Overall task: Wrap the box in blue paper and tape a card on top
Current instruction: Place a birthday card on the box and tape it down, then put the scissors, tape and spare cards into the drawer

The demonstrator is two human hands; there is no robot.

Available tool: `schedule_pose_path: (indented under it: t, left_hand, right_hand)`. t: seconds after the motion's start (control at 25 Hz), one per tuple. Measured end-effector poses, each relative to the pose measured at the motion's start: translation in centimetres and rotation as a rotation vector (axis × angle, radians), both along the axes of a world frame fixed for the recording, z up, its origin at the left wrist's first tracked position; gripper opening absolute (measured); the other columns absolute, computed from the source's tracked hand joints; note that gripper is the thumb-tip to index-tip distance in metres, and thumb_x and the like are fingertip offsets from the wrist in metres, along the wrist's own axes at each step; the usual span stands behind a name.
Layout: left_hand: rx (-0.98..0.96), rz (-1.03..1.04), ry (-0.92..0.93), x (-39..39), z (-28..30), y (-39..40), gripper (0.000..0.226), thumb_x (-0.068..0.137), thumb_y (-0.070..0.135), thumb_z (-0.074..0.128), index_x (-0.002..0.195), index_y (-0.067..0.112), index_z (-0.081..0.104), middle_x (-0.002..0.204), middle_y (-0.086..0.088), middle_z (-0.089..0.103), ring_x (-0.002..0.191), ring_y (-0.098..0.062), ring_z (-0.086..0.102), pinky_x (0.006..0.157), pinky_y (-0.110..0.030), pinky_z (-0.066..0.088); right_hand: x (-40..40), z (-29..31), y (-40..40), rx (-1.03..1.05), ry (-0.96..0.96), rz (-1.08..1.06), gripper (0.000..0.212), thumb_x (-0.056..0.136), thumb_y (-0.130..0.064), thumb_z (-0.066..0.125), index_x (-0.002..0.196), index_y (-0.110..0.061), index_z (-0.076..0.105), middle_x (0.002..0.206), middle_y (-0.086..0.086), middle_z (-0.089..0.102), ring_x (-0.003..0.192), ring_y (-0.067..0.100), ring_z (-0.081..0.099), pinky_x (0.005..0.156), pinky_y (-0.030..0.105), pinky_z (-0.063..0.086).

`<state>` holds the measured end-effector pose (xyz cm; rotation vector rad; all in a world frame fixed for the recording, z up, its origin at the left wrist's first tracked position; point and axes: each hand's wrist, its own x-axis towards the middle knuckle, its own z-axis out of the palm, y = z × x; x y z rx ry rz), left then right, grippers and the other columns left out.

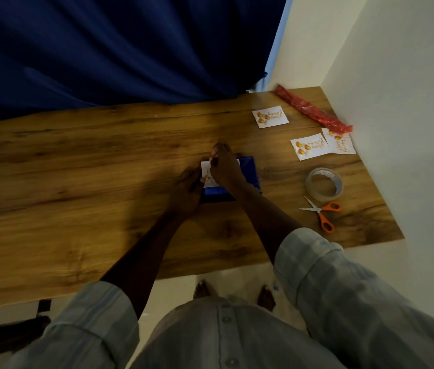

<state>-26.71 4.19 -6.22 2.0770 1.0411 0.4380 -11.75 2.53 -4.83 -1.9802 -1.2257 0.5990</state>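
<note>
- Small rectangular box wrapped in glossy blue paper (248, 171), sitting flat near the middle of the wood-grain counter (77, 182), just ahead of the person.
- White printed card (206, 182) lying on the box top, largely covered by both hands.
- Left hand (188, 186) resting at the card's left edge, fingers curled against card and box; looks like pinning the card down, though exact contact too dark to confirm.
- Right hand (224, 166) over the card's far edge, fingertips bunched as if pinching or pressing something small, likely a strip of tape; tape itself not visible.
- Judged handling: box light and stiff, glossy wrap probably slippery, so likely to skate on the counter unless held down; best steadied by its sides or a flat palm on top.
- Card thin and easily creased; better pressed flat at the edges than pinched.
- Clear roll of tape (323, 183) and orange-handled scissors (322, 213), blades apart, well to the right of the box.
- Three spare white printed cards (270, 116) (308, 146) (341, 145) and a crumpled red roll of wrapping paper (312, 109) at the far right corner.
- Counter smooth, hard, level, dimly lit; deep-blue curtain (104, 49) behind, pale wall (410, 102) on the right, light floor (173, 288) below.
</note>
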Motion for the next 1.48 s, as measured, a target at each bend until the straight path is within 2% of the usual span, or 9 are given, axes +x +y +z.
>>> schedule_pose_path:
  t: [0.44, 0.72, 0.84, 0.96, 1.08, 1.16, 1.28, 1.4, 1.48]
  left_hand:
    - [-0.004, 0.021, -0.061, -0.2, -0.6, -1.1, 0.04, 0.106, 0.025, 0.03, 0.139, 0.01, 0.046, 0.139, -0.011, 0.046, 0.104, -0.012, 0.049, 0.083, -0.023, 0.037]
    - [-0.016, 0.095, -0.079, 0.1, -1.1, -1.4, 0.039, 0.105, 0.025, 0.034, 0.137, 0.009, 0.048, 0.138, -0.014, 0.048, 0.119, -0.026, 0.051, 0.093, -0.025, 0.041]
    - [-0.182, 0.284, -0.24, 0.5, -0.9, -1.8, 0.038, 0.104, 0.023, 0.038, 0.139, 0.01, 0.048, 0.136, -0.007, 0.05, 0.12, -0.022, 0.051, 0.095, -0.02, 0.04]
    - [-0.407, 0.527, -0.47, 0.3, -1.0, -3.0, 0.032, 0.103, 0.026, 0.042, 0.127, 0.011, 0.056, 0.117, -0.001, 0.062, 0.107, -0.018, 0.059, 0.095, -0.038, 0.048]
    - [-0.148, 0.705, -0.335, 0.8, -2.1, -7.5, 0.031, 0.099, 0.029, 0.045, 0.118, 0.008, 0.059, 0.117, -0.009, 0.064, 0.109, -0.022, 0.06, 0.096, -0.032, 0.046]
    - [0.013, 0.756, -0.253, 2.1, -2.2, -11.3, 0.029, 0.1, 0.022, 0.045, 0.114, 0.0, 0.055, 0.117, -0.018, 0.058, 0.108, -0.028, 0.055, 0.088, -0.021, 0.036]
    - [0.1, 0.629, -0.177, 4.0, -1.7, -15.7, 0.034, 0.1, 0.031, 0.045, 0.116, 0.002, 0.05, 0.121, -0.016, 0.051, 0.108, -0.022, 0.049, 0.089, -0.026, 0.038]
    - [0.299, 0.412, 0.131, 4.6, -3.0, -18.0, 0.033, 0.101, 0.034, 0.043, 0.118, 0.007, 0.051, 0.124, -0.014, 0.052, 0.117, -0.027, 0.047, 0.099, -0.038, 0.041]
    - [0.384, 0.346, 0.224, 4.8, -3.2, -18.8, 0.035, 0.1, 0.033, 0.042, 0.119, 0.005, 0.051, 0.126, -0.017, 0.052, 0.121, -0.031, 0.046, 0.103, -0.043, 0.04]
  right_hand:
    - [-0.2, 0.3, -0.3, -0.008, -0.015, 0.02, 0.034, 0.088, -0.022, 0.069, 0.109, -0.001, 0.053, 0.117, 0.013, 0.047, 0.09, 0.019, 0.049, 0.07, 0.031, 0.043]
    - [0.0, 0.2, -0.6, -0.069, -0.083, 0.031, 0.024, 0.095, -0.005, 0.051, 0.118, 0.003, 0.05, 0.131, 0.021, 0.044, 0.101, 0.033, 0.055, 0.071, 0.03, 0.039]
    - [0.5, 2.3, -1.0, -0.099, 0.111, 0.016, 0.036, 0.094, -0.017, 0.059, 0.125, -0.003, 0.048, 0.131, 0.017, 0.049, 0.11, 0.03, 0.057, 0.077, 0.031, 0.047]
    - [1.0, 4.4, -6.8, 0.092, -0.073, -0.002, 0.035, 0.093, -0.013, 0.058, 0.127, -0.005, 0.051, 0.13, 0.013, 0.052, 0.11, 0.023, 0.056, 0.079, 0.024, 0.048]
    - [1.7, 3.1, -15.3, 0.321, -0.147, 0.089, 0.017, 0.09, -0.018, 0.055, 0.099, -0.005, 0.061, 0.099, 0.013, 0.062, 0.09, 0.025, 0.062, 0.07, 0.036, 0.054]
    - [1.5, 0.7, -21.4, 0.304, -0.142, 0.199, 0.021, 0.086, -0.025, 0.051, 0.089, -0.007, 0.062, 0.087, 0.011, 0.064, 0.074, 0.026, 0.062, 0.062, 0.033, 0.051]
    - [0.5, -4.7, -29.8, 0.208, -0.204, 0.462, 0.018, 0.084, -0.025, 0.052, 0.085, -0.009, 0.061, 0.079, 0.008, 0.062, 0.064, 0.026, 0.059, 0.056, 0.031, 0.044]
    - [1.6, -10.7, -34.3, -0.354, 0.157, 0.278, 0.01, 0.092, -0.019, 0.051, 0.091, -0.01, 0.056, 0.08, 0.005, 0.057, 0.073, 0.024, 0.057, 0.065, 0.036, 0.045]
    - [4.4, -13.0, -34.2, -0.5, 0.99, -0.357, 0.028, 0.098, -0.027, 0.047, 0.112, -0.005, 0.055, 0.09, 0.009, 0.061, 0.082, 0.026, 0.061, 0.072, 0.036, 0.051]
